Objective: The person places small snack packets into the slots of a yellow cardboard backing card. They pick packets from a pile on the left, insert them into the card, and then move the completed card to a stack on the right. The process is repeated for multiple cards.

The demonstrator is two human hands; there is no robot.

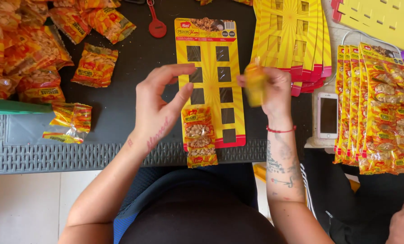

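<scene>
Card (211, 49) edges lie free between open left hand (159, 106) and packet-holding right hand (272, 92).

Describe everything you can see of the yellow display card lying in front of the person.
The yellow display card lies flat on the dark table, long side pointing away from the person. It looks like thin printed cardboard with a sunburst pattern, a red-edged header and two columns of square cut-outs. Snack packets are fixed on its lower left, hanging past its bottom edge. The left hand hovers over its left edge.
</scene>
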